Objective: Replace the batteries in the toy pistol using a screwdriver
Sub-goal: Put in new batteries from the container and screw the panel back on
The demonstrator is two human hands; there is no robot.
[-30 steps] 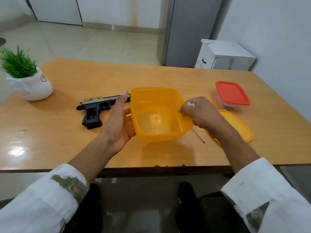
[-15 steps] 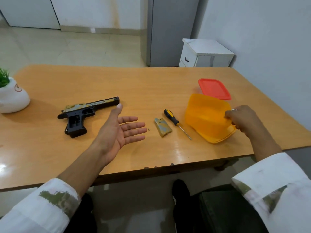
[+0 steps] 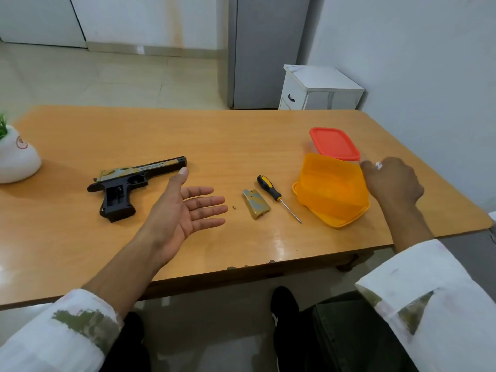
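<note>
The black and gold toy pistol (image 3: 126, 183) lies on its side at the left of the wooden table (image 3: 161, 135), its grip compartment uncovered. My left hand (image 3: 185, 210) hovers open, palm up, just right of it, thumb tip near the muzzle. A tiny screw (image 3: 234, 207), the gold battery cover (image 3: 256, 204) and a black and yellow screwdriver (image 3: 269, 187) lie in a row further right. My right hand (image 3: 391, 181) holds the far right rim of the empty orange container (image 3: 330, 189), which rests tilted on its orange lid (image 3: 335, 224). No batteries are visible.
A clear box with a red lid (image 3: 334, 143) stands just behind the orange container. A white pot with a green plant (image 3: 16, 159) sits at the left edge. A white cabinet (image 3: 319, 89) stands beyond the table against the wall.
My right hand carried the orange container from the table's middle to the right and set it on its lid, uncovering the screwdriver, cover and screw. My left hand let go and opened.
</note>
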